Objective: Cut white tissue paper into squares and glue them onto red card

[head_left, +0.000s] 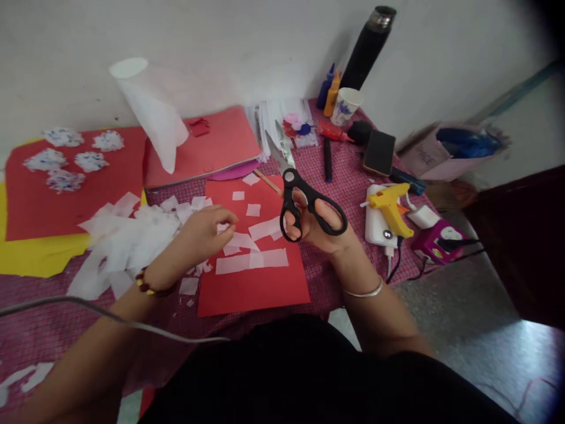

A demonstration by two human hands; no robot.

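Holding black scissors (289,176) in the right hand (318,237), blades pointing away, left hand (206,231) half-open near paper strips (272,258)

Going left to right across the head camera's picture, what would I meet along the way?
Blue-flecked white paper clumps, the person's left hand, black-handled scissors, yellow glue gun, purple box.

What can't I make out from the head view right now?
All in the head view:
White paper pile, lower scraps: hidden by those above.
Whatever lies under the left hand: hidden by it.
Gray cable: cut off by the left edge.
Power bank digits: too small to read.
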